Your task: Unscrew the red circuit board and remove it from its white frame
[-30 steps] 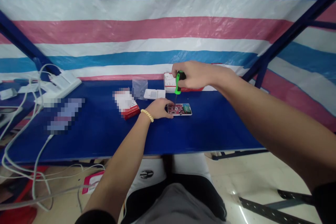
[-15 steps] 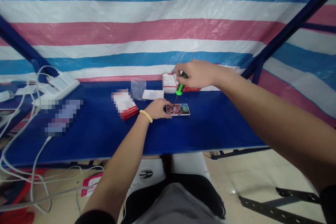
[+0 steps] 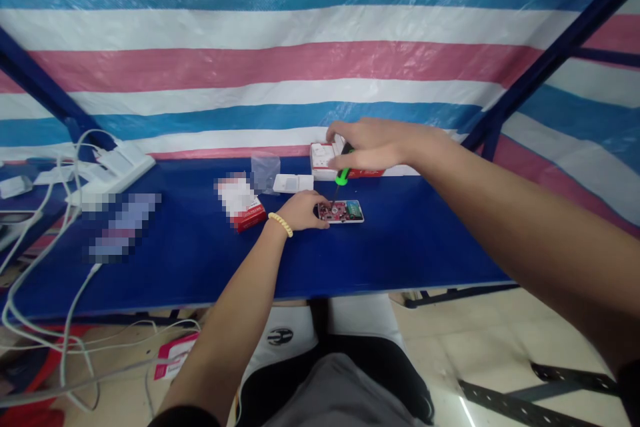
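Right hand (image 3: 371,144) holds a green-handled screwdriver (image 3: 342,175), fingers closed around the upper handle; only the lower green part of the handle and the thin shaft show below the fingers. The shaft slants down and to the left from the fingertips, and its tip meets the left portion of the red circuit board (image 3: 341,211). Whether the tip sits in a screw head is too small to tell.

The board lies flat in a white tray-like casing on the blue table (image 3: 410,247), directly below the right fingers and just right of the left fingertips. A pale blue-green patch shows at the end of the board farthest from the left hand.

Left hand (image 3: 303,209) rests palm down on the table, fingers together and curled, tips pressed against the left edge of the board's casing. It clasps nothing. A yellow bead bracelet (image 3: 281,222) sits on that wrist.

Behind the right fingers, partly hidden by them: a red-and-white box (image 3: 323,158). Beyond the left fingers: a flat white plastic cover (image 3: 293,182) and a small clear bag (image 3: 265,172) just left of it. Left of the left hand, a second red-and-white box (image 3: 241,201), its face blurred out. Well left of both hands: white power strips (image 3: 117,167) with trailing white cables (image 3: 70,307).
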A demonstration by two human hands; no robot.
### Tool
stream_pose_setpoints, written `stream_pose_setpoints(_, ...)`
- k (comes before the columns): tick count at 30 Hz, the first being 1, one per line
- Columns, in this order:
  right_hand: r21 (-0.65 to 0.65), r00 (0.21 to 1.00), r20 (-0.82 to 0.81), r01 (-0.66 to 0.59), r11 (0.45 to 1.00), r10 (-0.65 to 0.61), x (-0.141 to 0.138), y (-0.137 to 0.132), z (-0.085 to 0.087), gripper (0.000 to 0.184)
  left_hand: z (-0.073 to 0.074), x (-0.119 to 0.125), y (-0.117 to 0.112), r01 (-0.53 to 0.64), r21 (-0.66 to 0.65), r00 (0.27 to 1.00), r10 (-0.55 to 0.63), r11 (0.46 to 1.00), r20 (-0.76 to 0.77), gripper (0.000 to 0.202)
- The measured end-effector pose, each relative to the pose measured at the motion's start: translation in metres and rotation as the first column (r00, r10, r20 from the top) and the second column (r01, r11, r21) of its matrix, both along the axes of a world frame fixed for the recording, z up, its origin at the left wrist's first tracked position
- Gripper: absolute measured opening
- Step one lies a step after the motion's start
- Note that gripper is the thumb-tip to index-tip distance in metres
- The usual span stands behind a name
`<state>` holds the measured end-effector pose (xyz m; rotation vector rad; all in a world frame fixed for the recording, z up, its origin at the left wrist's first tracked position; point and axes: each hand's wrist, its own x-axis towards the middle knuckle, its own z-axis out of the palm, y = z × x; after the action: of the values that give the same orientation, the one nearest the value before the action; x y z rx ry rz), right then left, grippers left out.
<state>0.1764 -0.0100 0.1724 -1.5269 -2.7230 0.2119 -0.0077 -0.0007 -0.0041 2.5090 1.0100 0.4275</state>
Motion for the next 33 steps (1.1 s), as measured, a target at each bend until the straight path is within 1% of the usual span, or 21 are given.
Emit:
stream_pose_setpoints(2, 0.065, 0.999, 0.039, 0.030, 0.997, -0.032, -0.0010, 0.0007, -0.0005, 0.041, -0.0005, -0.0001, 0.0000, -0.006, 0.005, 1.000, 0.006, 1.000, 0.003, 0.053)
stream_pose_setpoints(3, 0.073, 0.999, 0.038, 0.014, 0.997, -0.017, -0.0010, 0.0009, -0.0006, 0.038, -0.0008, -0.0001, 0.0001, -0.006, 0.006, 1.000, 0.006, 1.000, 0.004, 0.052)
stream_pose_setpoints(5, 0.030, 0.999, -0.015, -0.047, 0.998, 0.047, 0.0005, 0.0006, -0.0006, 0.035, -0.0012, -0.0002, 0.0002, -0.003, 0.009, 1.000, 0.003, 1.000, 0.003, 0.051)
stream_pose_setpoints(7, -0.052, 0.992, -0.082, -0.102, 0.993, 0.097, 0.0031, -0.0003, -0.0001, 0.045, -0.0013, -0.0001, 0.0003, -0.002, 0.012, 1.000, 0.002, 1.000, -0.005, 0.051)
stream_pose_setpoints(8, -0.088, 0.988, -0.102, -0.121, 0.989, 0.112, 0.0041, -0.0009, 0.0002, 0.048, -0.0012, 0.0000, 0.0003, -0.003, 0.013, 1.000, 0.003, 1.000, -0.008, 0.051)
stream_pose_setpoints(10, -0.106, 0.991, -0.088, -0.112, 0.988, 0.103, 0.0045, -0.0021, 0.0005, 0.046, -0.0007, 0.0003, 0.0001, -0.010, 0.018, 1.000, 0.010, 1.000, -0.014, 0.052)
stream_pose_setpoints(11, -0.081, 0.995, -0.059, -0.085, 0.993, 0.080, 0.0038, -0.0025, 0.0004, 0.041, -0.0003, 0.0004, -0.0001, -0.013, 0.021, 1.000, 0.013, 1.000, -0.016, 0.052)
stream_pose_setpoints(13, 0.019, 1.000, 0.006, -0.030, 0.999, 0.029, 0.0015, -0.0030, -0.0005, 0.037, 0.0002, 0.0006, -0.0006, -0.015, 0.020, 1.000, 0.016, 1.000, -0.019, 0.051)
stream_pose_setpoints(15, 0.119, 0.999, 0.038, -0.028, 0.993, 0.023, -0.0003, -0.0028, -0.0022, 0.043, 0.0005, 0.0006, -0.0010, -0.014, 0.013, 1.000, 0.014, 1.000, -0.018, 0.051)
stream_pose_setpoints(16, 0.142, 0.998, 0.038, -0.052, 0.988, 0.047, -0.0004, -0.0027, -0.0032, 0.042, 0.0004, 0.0006, -0.0012, -0.014, 0.009, 1.000, 0.014, 1.000, -0.018, 0.051)
stream_pose_setpoints(18, 0.121, 0.994, 0.021, -0.110, 0.987, 0.108, 0.0007, -0.0025, -0.0045, 0.034, 0.0001, 0.0005, -0.0015, -0.015, 0.008, 1.000, 0.015, 1.000, -0.016, 0.050)
stream_pose_setpoints(19, 0.091, 0.992, 0.009, -0.124, 0.988, 0.123, 0.0018, -0.0026, -0.0048, 0.035, -0.0001, 0.0005, -0.0016, -0.016, 0.010, 1.000, 0.016, 1.000, -0.014, 0.050)
stream_pose_setpoints(21, 0.038, 0.995, -0.009, -0.103, 0.994, 0.103, 0.0035, -0.0033, -0.0045, 0.050, -0.0006, 0.0005, -0.0017, -0.017, 0.013, 1.000, 0.017, 1.000, -0.011, 0.050)
stream_pose_setpoints(22, 0.031, 0.997, -0.012, -0.077, 0.997, 0.078, 0.0038, -0.0038, -0.0040, 0.053, -0.0007, 0.0006, -0.0017, -0.015, 0.014, 1.000, 0.015, 1.000, -0.010, 0.050)
stream_pose_setpoints(24, 0.058, 0.999, -0.005, -0.045, 0.997, 0.046, 0.0035, -0.0049, -0.0027, 0.045, -0.0007, 0.0008, -0.0017, -0.014, 0.013, 1.000, 0.014, 1.000, -0.011, 0.050)
stream_pose_setpoints(27, 0.085, 0.997, 0.027, -0.075, 0.993, 0.073, 0.0022, -0.0060, -0.0009, 0.038, 0.0002, 0.0011, -0.0020, -0.018, 0.012, 1.000, 0.018, 1.000, -0.012, 0.051)
stream_pose_setpoints(28, 0.074, 0.996, 0.036, -0.082, 0.994, 0.080, 0.0020, -0.0061, -0.0006, 0.037, 0.0006, 0.0012, -0.0022, -0.020, 0.014, 1.000, 0.020, 1.000, -0.011, 0.051)
stream_pose_setpoints(31, 0.057, 0.999, 0.019, -0.051, 0.997, 0.050, 0.0022, -0.0053, -0.0018, 0.051, 0.0017, 0.0013, -0.0030, -0.019, 0.028, 1.000, 0.019, 0.999, -0.007, 0.050)
stream_pose_setpoints(33, 0.089, 0.999, -0.008, -0.038, 0.995, 0.039, 0.0028, -0.0042, -0.0036, 0.045, 0.0014, 0.0015, -0.0033, -0.010, 0.038, 1.000, 0.009, 0.999, 0.011, 0.047)
